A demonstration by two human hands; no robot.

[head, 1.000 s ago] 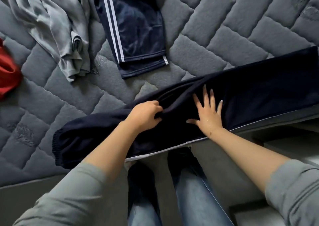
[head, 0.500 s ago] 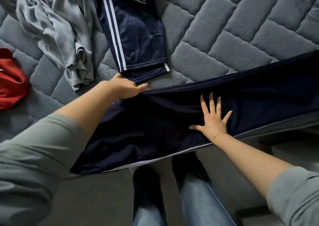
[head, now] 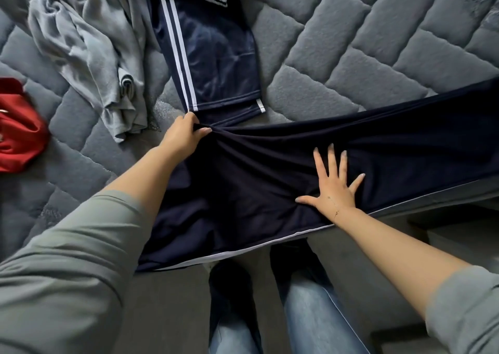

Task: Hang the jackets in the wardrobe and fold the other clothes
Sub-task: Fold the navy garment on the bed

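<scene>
Surface: a grey quilted mattress fills most of the view, stitched in a slanted brick pattern.
Trousers: dark navy trousers lie across the near edge of the mattress, running from lower left to the right edge of the view, with a thin white stripe along the near side.
Left hand: the left hand pinches a bunch of the trousers' cloth at their far edge, thumb over the gathered folds; creases fan out from the grip.
Right hand: the right hand lies flat on the trousers, fingers straight and spread, palm pressing the cloth down.
Striped garment: a shiny navy garment with two white side stripes lies just beyond the left hand, folded flat.
Grey garment: a crumpled grey garment lies beside the striped one, to its left.
Red cloth: a red cloth sits at the left edge.
Writing: no brand name or lettering can be read on any piece.
Person: grey sleeves are pushed up the forearms; blue jeans show below.
</scene>
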